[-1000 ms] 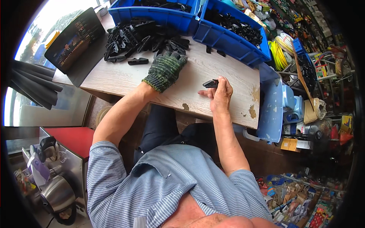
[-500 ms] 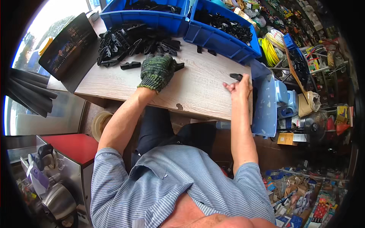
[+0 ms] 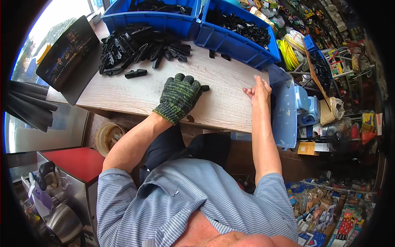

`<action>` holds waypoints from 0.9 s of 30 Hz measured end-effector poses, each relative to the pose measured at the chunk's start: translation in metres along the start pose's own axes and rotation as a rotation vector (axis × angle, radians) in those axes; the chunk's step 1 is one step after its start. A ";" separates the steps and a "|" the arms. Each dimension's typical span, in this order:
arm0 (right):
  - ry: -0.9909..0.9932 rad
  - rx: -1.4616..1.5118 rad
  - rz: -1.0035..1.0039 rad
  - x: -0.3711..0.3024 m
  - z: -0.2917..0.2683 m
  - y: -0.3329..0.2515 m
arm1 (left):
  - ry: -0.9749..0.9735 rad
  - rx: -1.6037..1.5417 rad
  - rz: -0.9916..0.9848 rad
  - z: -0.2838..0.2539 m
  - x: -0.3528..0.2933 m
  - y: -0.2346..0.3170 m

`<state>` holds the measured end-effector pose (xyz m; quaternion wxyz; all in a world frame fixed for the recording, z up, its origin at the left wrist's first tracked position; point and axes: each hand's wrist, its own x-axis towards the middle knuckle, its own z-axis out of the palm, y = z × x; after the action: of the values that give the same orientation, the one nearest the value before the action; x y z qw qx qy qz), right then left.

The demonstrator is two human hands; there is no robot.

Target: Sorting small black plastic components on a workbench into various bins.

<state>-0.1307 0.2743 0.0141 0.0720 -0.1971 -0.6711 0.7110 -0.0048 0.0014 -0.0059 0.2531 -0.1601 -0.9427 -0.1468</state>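
Note:
My left hand (image 3: 179,98), in a dark green knitted glove, is closed over the wooden tabletop (image 3: 123,88) near its front edge. A small black plastic clip (image 3: 205,88) pokes out on the right side of its fingers. At the table's right end is my bare right hand (image 3: 260,92), fingers stretched forward and apart, with nothing visible in it. Beyond the glove lies a heap of black clips (image 3: 131,47), and one single black clip (image 3: 135,73) sits just in front of the heap. Two small black pieces (image 3: 225,57) rest by the right-hand blue crate.
Two blue crates (image 3: 150,22) (image 3: 235,46) holding black parts line the table's back. A laptop-like screen (image 3: 68,57) stands at left. Against the right table end is a translucent blue bin (image 3: 284,119). A round bucket (image 3: 106,138) stands below left, near a red-topped cabinet (image 3: 74,162).
My gloved left hand has drawn back from the heap toward the front edge with a clip in it. The black piece at my right hand's fingers is no longer visible there.

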 end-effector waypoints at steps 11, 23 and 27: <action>-0.205 -0.340 -0.082 0.004 0.084 0.002 | 0.045 -0.040 -0.196 -0.002 0.013 -0.002; -0.220 -0.759 -0.361 0.009 0.103 -0.001 | 0.138 -0.169 -0.182 -0.006 0.013 -0.008; -0.240 -0.418 -0.160 0.006 0.085 0.007 | 0.316 -0.235 -0.202 -0.004 0.011 -0.008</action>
<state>-0.1671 0.1967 0.0078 0.0052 -0.0681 -0.8209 0.5670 -0.0156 -0.0045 0.0015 0.3613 -0.0682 -0.8790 -0.3035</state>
